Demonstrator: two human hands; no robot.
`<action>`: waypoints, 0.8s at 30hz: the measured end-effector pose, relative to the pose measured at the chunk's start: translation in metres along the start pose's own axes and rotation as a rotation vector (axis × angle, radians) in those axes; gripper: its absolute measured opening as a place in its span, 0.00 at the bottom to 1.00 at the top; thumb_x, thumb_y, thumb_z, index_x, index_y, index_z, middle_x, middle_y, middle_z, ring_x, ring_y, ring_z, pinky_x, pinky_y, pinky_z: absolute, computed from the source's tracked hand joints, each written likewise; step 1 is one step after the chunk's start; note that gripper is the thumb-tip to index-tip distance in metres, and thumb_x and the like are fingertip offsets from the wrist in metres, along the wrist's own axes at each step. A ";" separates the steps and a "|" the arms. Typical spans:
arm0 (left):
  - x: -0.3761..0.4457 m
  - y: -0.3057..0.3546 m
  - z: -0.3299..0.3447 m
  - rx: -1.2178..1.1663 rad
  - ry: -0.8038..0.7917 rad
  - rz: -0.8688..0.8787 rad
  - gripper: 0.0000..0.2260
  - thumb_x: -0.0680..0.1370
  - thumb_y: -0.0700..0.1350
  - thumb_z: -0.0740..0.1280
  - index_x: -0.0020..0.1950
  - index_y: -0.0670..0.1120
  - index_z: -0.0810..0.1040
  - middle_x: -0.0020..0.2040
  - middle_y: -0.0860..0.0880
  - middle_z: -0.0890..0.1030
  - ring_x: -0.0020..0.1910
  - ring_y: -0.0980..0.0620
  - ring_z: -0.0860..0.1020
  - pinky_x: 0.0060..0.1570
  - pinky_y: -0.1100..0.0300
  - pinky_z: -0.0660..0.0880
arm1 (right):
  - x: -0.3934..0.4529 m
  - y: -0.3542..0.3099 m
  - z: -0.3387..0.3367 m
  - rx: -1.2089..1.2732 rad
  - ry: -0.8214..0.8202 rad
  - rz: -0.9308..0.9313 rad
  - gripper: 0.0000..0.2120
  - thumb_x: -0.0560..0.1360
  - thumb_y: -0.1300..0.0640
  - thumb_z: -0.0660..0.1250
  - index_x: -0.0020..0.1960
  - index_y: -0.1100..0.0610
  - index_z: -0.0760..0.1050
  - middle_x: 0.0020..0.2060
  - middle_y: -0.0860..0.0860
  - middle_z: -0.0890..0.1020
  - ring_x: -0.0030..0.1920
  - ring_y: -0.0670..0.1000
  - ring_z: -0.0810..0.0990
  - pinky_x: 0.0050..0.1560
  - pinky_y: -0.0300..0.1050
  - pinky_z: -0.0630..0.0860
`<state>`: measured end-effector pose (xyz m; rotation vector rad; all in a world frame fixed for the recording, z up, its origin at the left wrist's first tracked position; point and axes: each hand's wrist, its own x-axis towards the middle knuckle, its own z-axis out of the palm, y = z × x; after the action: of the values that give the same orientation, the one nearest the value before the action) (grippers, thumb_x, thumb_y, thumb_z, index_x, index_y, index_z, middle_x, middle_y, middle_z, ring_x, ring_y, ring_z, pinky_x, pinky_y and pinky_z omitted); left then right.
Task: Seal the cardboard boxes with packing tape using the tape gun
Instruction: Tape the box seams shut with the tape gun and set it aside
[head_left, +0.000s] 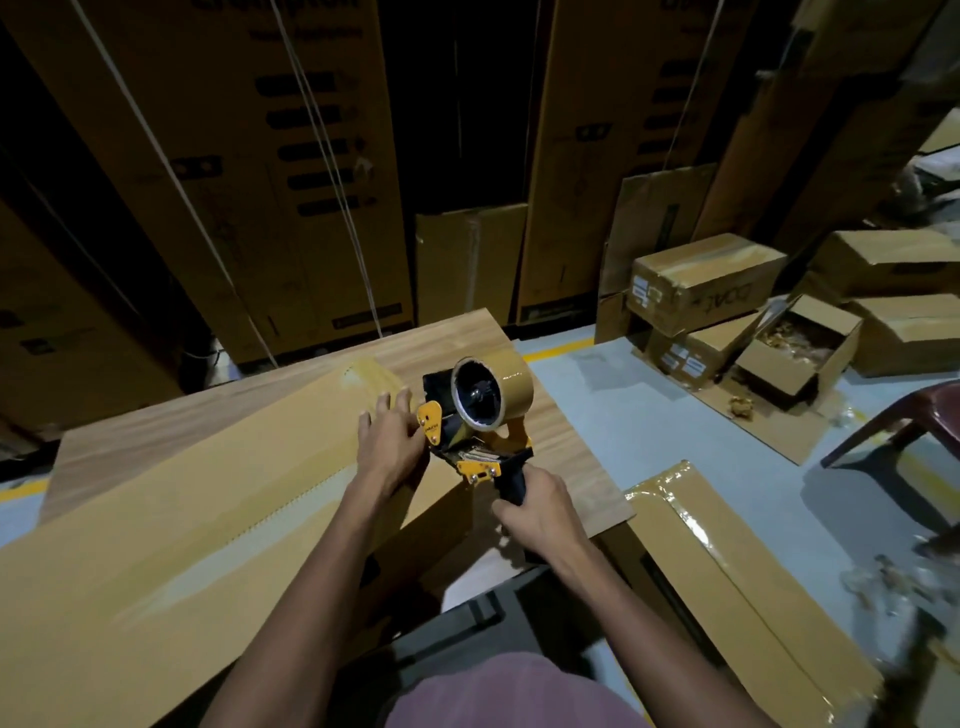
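Note:
A long flat cardboard box (171, 525) lies across the wooden table (571, 441), with a strip of tan tape running along its top seam. My right hand (535, 506) grips the black handle of a yellow and black tape gun (475, 415) that carries a brown tape roll, held just above the box's right end. My left hand (387, 441) lies with straight fingers on the box's right end, and its thumb touches the gun's yellow front plate.
Tall printed cartons (291, 171) stand behind the table. Several small boxes (701, 280), one open (800, 343), sit on the floor at right. Another taped flat box (743, 587) lies on the floor by my right side. A maroon chair (904, 421) stands at far right.

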<state>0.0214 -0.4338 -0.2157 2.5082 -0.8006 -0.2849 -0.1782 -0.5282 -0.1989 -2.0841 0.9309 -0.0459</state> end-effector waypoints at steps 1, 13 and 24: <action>0.000 -0.002 0.001 -0.022 0.004 0.003 0.19 0.84 0.45 0.62 0.71 0.35 0.73 0.80 0.38 0.61 0.81 0.39 0.54 0.79 0.41 0.47 | 0.001 0.000 0.001 0.013 0.004 0.007 0.07 0.76 0.58 0.72 0.53 0.55 0.77 0.46 0.51 0.83 0.47 0.52 0.82 0.43 0.44 0.79; 0.005 -0.004 0.002 -0.074 0.026 -0.007 0.13 0.82 0.42 0.67 0.64 0.38 0.80 0.81 0.40 0.59 0.81 0.41 0.52 0.78 0.44 0.43 | -0.011 0.013 -0.010 -0.200 0.046 -0.042 0.07 0.75 0.56 0.71 0.44 0.55 0.73 0.37 0.50 0.78 0.39 0.54 0.76 0.38 0.46 0.71; -0.036 0.022 0.011 -0.052 0.019 -0.032 0.27 0.83 0.39 0.62 0.82 0.44 0.60 0.81 0.38 0.56 0.81 0.38 0.50 0.78 0.41 0.44 | -0.018 0.024 -0.003 0.061 -0.008 0.130 0.07 0.73 0.61 0.75 0.46 0.56 0.77 0.40 0.50 0.82 0.41 0.51 0.80 0.36 0.39 0.75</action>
<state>-0.0222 -0.4318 -0.2120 2.4733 -0.7376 -0.2889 -0.2065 -0.5281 -0.2087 -1.9625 1.0455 0.0015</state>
